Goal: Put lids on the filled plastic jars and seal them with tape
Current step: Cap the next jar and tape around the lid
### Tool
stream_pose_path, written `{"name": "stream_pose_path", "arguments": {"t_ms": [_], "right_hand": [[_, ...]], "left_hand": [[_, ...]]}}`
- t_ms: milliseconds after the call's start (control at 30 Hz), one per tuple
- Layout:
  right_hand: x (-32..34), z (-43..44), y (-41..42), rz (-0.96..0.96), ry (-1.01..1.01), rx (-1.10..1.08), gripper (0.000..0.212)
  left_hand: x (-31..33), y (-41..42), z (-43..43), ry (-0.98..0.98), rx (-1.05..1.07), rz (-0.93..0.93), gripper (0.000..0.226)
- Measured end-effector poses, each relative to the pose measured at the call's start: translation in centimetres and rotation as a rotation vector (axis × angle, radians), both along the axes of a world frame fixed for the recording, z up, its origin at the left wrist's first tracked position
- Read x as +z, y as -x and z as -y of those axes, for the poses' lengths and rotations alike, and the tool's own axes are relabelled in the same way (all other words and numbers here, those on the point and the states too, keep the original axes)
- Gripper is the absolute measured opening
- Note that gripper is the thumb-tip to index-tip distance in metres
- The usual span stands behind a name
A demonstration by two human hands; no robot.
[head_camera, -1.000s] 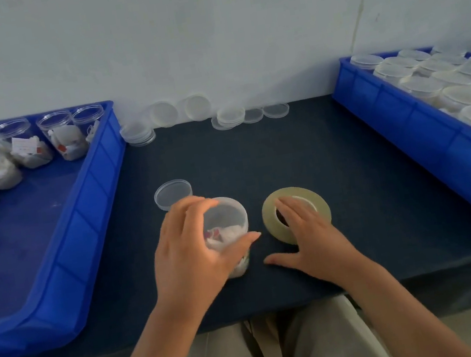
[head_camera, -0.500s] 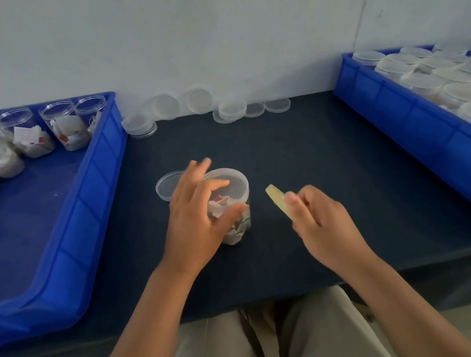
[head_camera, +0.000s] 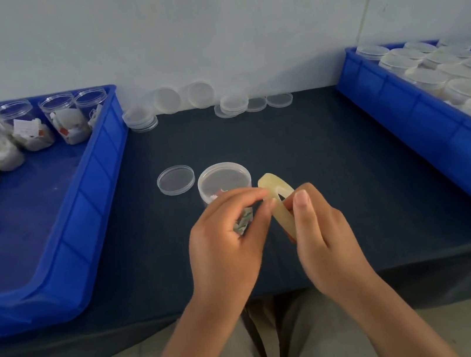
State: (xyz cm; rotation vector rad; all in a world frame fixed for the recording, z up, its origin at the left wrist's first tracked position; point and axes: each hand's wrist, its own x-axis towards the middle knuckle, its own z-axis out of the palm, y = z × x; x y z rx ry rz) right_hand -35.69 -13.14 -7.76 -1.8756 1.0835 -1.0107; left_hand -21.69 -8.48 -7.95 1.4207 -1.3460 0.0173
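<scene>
Yellowish translucent tape roll (head_camera: 278,202) is standing on edge just right of the clear, lidded plastic jar (head_camera: 223,180). Your right hand (head_camera: 323,235) is gripping it, and your left hand (head_camera: 222,242), in front of the jar, is pinching at its rim. You are probably risking a split tape end from picking too hard, or tipping the jar with your left hand.

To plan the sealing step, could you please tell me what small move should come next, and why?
Probably peel a tape end free: the right hand holds the tape roll, the left hand pinches its edge, and the jar looks lidded.
</scene>
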Motion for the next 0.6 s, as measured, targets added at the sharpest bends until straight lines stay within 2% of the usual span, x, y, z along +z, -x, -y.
{"name": "stream_pose_path", "arguments": {"t_ms": [133, 200, 333, 400, 467, 600], "right_hand": [[-0.5, -0.3, -0.1, -0.011, -0.053, 0.009, 0.051], [-0.9, -0.2, -0.1, -0.041, -0.089, 0.041, 0.048], [-1.8, 0.4, 0.7, -0.113, -0.023, 0.215, 0.042], [-2.0, 0.4, 0.7, -0.192, 0.046, 0.284, 0.031], [-1.8, 0.5, 0.6, -0.251, 0.087, 0.291, 0.026], [-1.4, 1.5, 0.8, -0.256, 0.139, 0.195, 0.034]], "left_hand": [[-0.7, -0.5, -0.1, 0.006, 0.11, 0.248, 0.016], [-1.0, -0.7, -0.4, 0.007, 0.119, 0.294, 0.02], [-1.7, -1.1, -1.1, -0.055, 0.13, 0.18, 0.023], [-2.0, -1.2, -1.4, -0.071, 0.159, 0.159, 0.023], [-2.1, -1.3, -1.6, -0.061, 0.171, 0.153, 0.021], [-2.3, -1.4, -1.6, 0.046, 0.102, 0.191, 0.019]]}}
